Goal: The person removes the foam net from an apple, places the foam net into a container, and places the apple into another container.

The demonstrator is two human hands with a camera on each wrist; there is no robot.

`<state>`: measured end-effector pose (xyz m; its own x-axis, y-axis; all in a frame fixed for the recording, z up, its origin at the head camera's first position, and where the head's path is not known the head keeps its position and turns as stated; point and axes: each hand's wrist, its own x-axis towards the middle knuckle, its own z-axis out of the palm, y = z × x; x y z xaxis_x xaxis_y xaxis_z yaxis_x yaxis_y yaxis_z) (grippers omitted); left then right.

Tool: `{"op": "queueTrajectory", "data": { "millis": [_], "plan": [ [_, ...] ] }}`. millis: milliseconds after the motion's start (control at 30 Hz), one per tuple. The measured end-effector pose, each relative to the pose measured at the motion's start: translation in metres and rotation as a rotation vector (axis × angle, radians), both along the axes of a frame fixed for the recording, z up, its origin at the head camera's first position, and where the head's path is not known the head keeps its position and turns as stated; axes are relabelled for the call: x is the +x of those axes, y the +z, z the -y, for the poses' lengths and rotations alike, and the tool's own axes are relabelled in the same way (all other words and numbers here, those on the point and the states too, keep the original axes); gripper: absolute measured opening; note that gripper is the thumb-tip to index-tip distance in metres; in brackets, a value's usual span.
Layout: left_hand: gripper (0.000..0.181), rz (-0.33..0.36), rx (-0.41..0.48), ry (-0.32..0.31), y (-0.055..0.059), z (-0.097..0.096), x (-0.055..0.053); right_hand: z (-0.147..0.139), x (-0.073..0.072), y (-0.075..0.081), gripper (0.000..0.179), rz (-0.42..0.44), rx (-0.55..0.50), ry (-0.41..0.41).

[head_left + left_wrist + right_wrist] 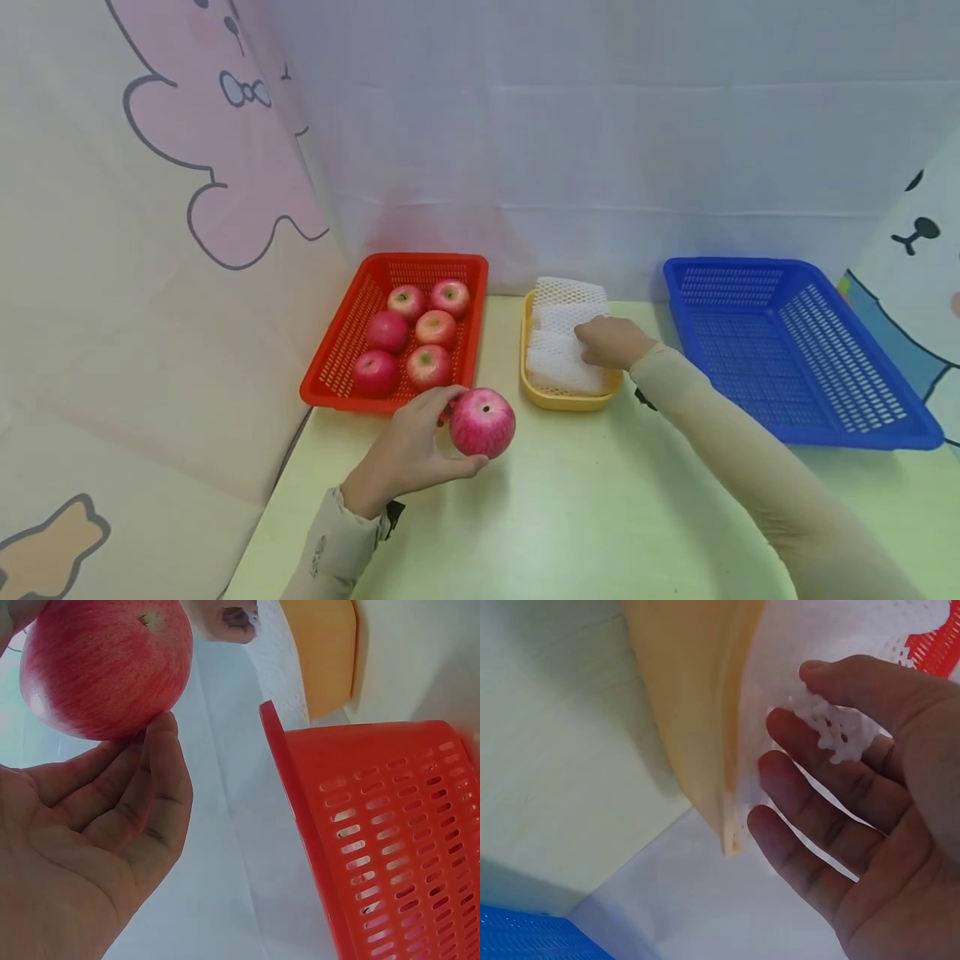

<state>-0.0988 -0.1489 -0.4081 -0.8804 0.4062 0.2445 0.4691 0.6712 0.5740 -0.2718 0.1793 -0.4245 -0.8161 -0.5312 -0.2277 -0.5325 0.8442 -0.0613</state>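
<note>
A red apple (pixel 483 423) is held in my left hand (pixel 412 446), between the thumb and fingertips, above the table in front of the red basket. In the left wrist view, the fingertips touch the underside of that apple (pixel 109 664). Over the yellow basket (pixel 572 403), my right hand (pixel 615 342) reaches into a pile of white foam net sleeves (pixel 562 358). The right wrist view shows the edge of one foam net sleeve (pixel 840 731) between the thumb and index finger, with the other fingers loosely bent beside the pile.
On the left stands a red basket (pixel 309 392) with several apples (pixel 429 367) in it. A blue basket (pixel 750 350) is at the right, beyond the right forearm. White cloth (pixel 600 167) hangs behind the pale table (pixel 555 517), and printed cloth (pixel 150 292) borders its left side.
</note>
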Motion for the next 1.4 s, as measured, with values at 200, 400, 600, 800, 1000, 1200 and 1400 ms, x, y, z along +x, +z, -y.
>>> {"op": "queueTrajectory", "data": {
  "millis": [200, 400, 600, 800, 1000, 1200, 1400],
  "plan": [
    [0.076, 0.012, -0.013, 0.009, 0.001, 0.001, 0.0, 0.001, 0.004, 0.003, 0.025, -0.026, 0.021, -0.022],
    [0.076, 0.002, -0.015, 0.02, 0.001, 0.004, 0.001, -0.005, 0.023, 0.023, 0.029, -0.093, -0.044, -0.006],
    [0.075, -0.012, -0.015, 0.015, 0.001, 0.005, -0.001, -0.018, 0.052, 0.05, 0.025, -0.228, -0.117, 0.007],
    [0.074, -0.017, -0.014, 0.0, 0.002, 0.003, -0.003, -0.029, 0.087, 0.063, 0.027, -0.313, -0.142, 0.032],
    [0.075, -0.005, -0.012, -0.008, 0.004, 0.002, -0.004, -0.035, 0.116, 0.064, 0.028, -0.346, -0.182, 0.091],
    [0.075, 0.016, -0.01, -0.011, 0.003, 0.0, -0.005, -0.035, 0.135, 0.065, 0.027, -0.33, -0.215, 0.114],
    [0.076, 0.013, -0.011, -0.016, 0.004, 0.002, -0.01, -0.034, 0.144, 0.066, 0.027, -0.313, -0.198, 0.1]
  ]
}}
